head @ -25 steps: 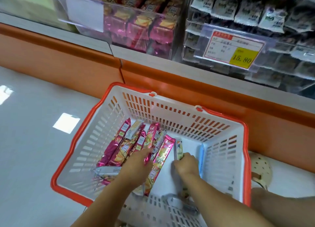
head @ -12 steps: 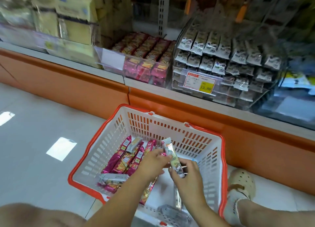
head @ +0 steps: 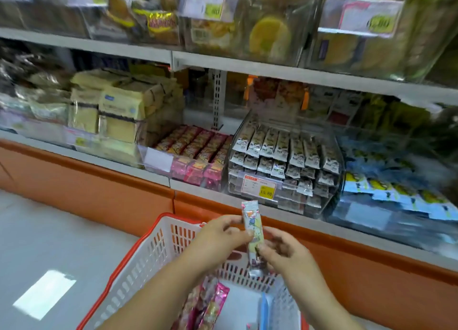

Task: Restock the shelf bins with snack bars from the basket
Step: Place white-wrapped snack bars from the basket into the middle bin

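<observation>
Both hands hold one pale snack bar [head: 252, 226] upright above the white basket with an orange rim [head: 148, 250]. My left hand [head: 223, 233] pinches the bar near its middle from the left, and my right hand [head: 282, 249] grips its lower part from the right. Pink-wrapped bars [head: 210, 305] lie in the basket below my arms. On the lowest shelf stand a clear bin of pink bars [head: 198, 153] and a clear bin of white bars [head: 285, 153] with a price tag.
An orange plinth [head: 99, 193] runs under the shelf, close behind the basket. Blue and yellow packets [head: 396, 193] fill the bin to the right; yellow cake packs [head: 116, 111] stand to the left. Grey floor [head: 49, 243] lies open at the left.
Both hands have lifted out of the basket with the pale bar, now held higher in front of the shelf. The view has tilted up, showing more shelves.
</observation>
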A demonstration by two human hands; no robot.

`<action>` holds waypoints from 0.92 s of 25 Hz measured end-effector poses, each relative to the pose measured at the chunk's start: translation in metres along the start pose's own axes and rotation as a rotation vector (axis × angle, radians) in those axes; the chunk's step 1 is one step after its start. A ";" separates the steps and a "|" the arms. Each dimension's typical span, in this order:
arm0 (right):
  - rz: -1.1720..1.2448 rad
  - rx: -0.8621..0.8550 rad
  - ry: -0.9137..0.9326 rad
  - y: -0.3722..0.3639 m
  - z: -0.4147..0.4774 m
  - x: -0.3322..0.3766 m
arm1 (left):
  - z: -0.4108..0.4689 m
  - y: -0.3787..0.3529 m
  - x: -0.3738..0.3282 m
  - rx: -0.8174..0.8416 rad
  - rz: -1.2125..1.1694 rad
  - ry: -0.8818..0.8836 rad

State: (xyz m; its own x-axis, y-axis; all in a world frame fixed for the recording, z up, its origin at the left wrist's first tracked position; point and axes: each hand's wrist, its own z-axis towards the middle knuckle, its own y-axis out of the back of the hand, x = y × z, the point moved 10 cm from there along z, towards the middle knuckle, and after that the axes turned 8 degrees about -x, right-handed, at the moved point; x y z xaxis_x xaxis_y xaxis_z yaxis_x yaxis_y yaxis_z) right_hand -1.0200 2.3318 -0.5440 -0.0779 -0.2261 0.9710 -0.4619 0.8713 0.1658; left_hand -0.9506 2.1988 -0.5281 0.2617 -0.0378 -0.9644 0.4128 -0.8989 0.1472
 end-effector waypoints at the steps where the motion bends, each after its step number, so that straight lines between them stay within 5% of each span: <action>1: -0.008 0.009 0.041 0.005 0.007 0.027 | 0.006 0.004 -0.023 -0.003 -0.005 -0.067; 7: -0.137 -0.247 0.364 0.057 0.087 0.188 | 0.042 0.065 -0.112 -0.455 0.515 -0.540; 16: -0.583 -0.466 0.323 0.044 0.267 0.234 | 0.098 0.069 -0.086 -0.517 0.852 -0.516; 23: -0.555 -0.292 0.092 0.014 0.317 0.198 | 0.100 0.074 -0.086 -0.513 0.855 -0.563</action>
State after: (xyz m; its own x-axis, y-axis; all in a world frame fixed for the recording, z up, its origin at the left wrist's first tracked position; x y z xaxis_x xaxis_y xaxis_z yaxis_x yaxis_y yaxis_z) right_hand -1.3220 2.1611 -0.4037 0.1862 -0.6514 0.7355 -0.1505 0.7208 0.6766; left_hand -1.0300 2.0921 -0.4565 0.2538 -0.8573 -0.4478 0.6287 -0.2056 0.7500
